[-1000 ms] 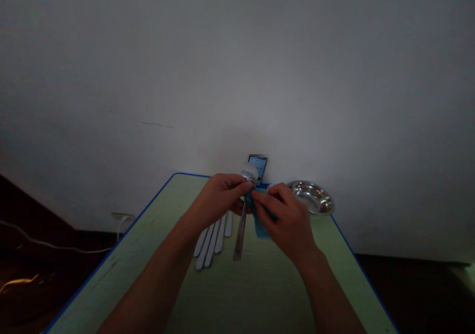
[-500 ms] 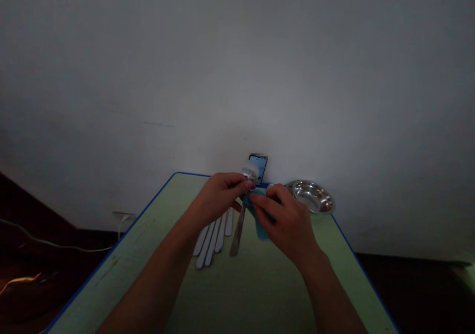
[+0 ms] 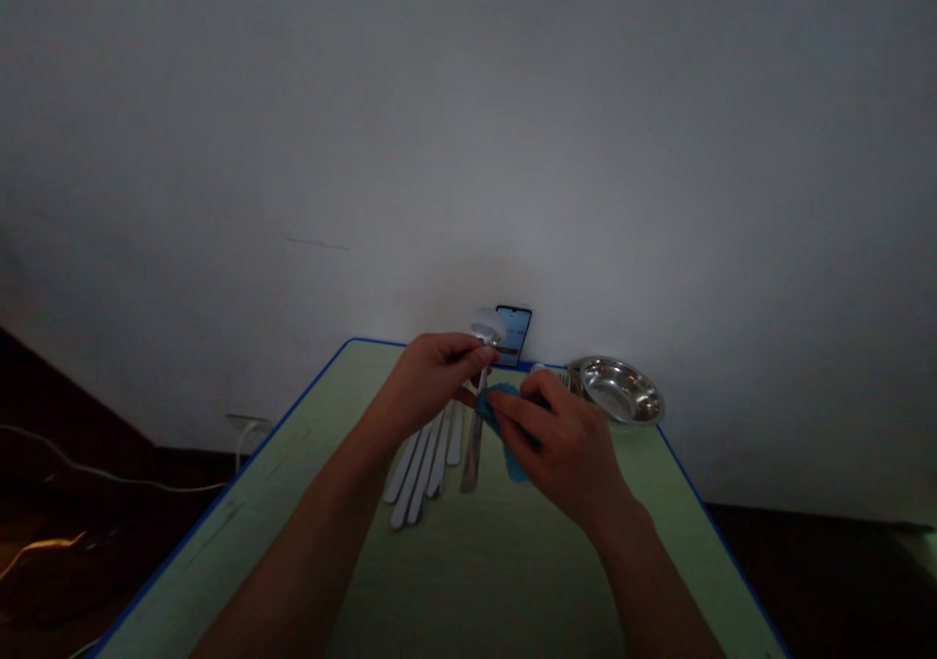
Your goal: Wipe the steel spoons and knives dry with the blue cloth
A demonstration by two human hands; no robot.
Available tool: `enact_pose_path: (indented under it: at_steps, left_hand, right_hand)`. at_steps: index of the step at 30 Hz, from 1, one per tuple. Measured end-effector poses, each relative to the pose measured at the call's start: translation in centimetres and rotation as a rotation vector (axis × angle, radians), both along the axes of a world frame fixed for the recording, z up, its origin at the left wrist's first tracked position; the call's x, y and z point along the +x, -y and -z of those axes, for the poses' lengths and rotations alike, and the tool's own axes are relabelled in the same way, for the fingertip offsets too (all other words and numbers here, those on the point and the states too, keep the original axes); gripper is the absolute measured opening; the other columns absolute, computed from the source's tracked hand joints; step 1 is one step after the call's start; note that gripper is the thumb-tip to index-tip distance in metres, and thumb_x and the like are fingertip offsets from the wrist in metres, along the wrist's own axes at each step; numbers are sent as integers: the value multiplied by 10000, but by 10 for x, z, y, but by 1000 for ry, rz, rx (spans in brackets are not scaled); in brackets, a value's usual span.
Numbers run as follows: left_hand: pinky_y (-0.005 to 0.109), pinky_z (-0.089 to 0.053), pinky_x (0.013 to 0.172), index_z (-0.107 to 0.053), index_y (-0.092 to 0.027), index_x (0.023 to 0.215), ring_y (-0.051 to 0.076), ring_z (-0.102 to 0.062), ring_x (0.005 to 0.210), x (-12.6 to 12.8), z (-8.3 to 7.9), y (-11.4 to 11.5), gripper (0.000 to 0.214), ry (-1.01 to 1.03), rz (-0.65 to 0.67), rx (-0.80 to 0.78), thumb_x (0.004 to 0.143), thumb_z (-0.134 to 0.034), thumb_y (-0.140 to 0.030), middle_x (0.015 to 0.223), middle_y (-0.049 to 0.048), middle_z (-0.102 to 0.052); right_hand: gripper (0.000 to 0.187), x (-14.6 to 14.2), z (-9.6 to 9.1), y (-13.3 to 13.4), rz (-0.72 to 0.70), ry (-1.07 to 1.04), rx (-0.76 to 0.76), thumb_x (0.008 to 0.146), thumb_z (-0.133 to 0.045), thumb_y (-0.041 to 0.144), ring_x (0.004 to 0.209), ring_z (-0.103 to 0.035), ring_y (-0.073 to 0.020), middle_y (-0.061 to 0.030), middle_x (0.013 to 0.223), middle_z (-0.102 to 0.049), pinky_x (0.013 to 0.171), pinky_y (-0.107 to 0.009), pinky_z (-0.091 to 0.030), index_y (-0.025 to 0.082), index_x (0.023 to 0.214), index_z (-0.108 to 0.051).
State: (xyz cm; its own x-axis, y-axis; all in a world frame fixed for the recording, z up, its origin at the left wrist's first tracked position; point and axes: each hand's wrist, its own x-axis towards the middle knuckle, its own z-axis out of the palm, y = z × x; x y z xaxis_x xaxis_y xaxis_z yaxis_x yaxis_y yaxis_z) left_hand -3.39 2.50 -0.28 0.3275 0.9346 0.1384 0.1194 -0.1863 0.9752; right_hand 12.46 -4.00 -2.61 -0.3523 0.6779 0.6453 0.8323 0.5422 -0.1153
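My left hand (image 3: 431,386) is closed on the neck of a metal spoon (image 3: 474,439), bowl up near the phone, handle hanging toward the table. My right hand (image 3: 560,434) is closed on a blue cloth (image 3: 512,459) and presses it against the spoon's stem just below my left fingers. Both hands hover over the far middle of the green table (image 3: 475,561).
Several pale flat utensil handles (image 3: 425,459) lie side by side under my left wrist. A shiny steel bowl (image 3: 622,391) sits at the far right corner. A lit phone (image 3: 513,332) leans on the grey wall. Cables lie on the dark floor at left.
The blue cloth in my right hand has slid a little down the spoon's stem. The left hand keeps its hold; the view shifted slightly.
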Motion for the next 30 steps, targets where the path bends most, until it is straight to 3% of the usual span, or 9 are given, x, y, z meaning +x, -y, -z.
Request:
enact_pose_path:
  at_steps: [23,30]
  left_hand:
    - [186,-541,500,-704,-173,823,131,-610,693,-2,7,-9,214,170,-119,-49,733,-651,-359,776,29,-672]
    - [220,-556,528,-692,-155,847,185,-629,816,-3,8,-11,310,170,-171,-36,701,-664,-427,921,67,-689]
  right_hand:
    - [176,4,-6,7,-17,131,-94,876,-492,227,668,-508,-108,-13,823,-550,583,-249,-347,219,933,-657]
    - [184,4,-8,10,-13,223,-155,882,-475,232,645,-479,-111,3,773,-533,558,-258,-309,231,900,-658]
